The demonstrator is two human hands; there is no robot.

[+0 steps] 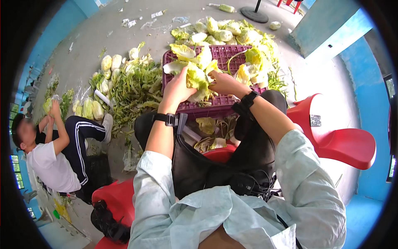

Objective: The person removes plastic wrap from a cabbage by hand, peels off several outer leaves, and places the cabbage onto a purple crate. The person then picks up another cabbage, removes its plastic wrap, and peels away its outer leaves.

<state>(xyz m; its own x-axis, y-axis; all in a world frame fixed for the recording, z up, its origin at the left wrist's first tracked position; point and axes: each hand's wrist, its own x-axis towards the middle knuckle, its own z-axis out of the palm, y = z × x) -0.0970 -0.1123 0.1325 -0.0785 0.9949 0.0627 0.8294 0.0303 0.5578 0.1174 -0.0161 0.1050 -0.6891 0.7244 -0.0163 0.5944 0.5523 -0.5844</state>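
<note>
Over a purple plastic crate (205,111) in front of my knees, both hands hold yellow-green Chinese cabbage leaves (197,78). My left hand (178,88) grips the leaves from the left, its thumb pointing up along them. From the right, the bent fingers of my right hand (226,82) are closed on the leaf edge; the fingertips are partly hidden. More pale cabbage leaves (184,52) lie on the crate just beyond my hands. At the crate's right side rest loose cabbage leaves (244,74).
Beyond the crate are heaped cabbages (222,35); left of it lies a pile of wilted greens (136,87). A seated person (53,165) handles a vegetable at far left. Red plastic chairs (348,146) stand at right and lower left. A blue pillar (329,31) rises at upper right.
</note>
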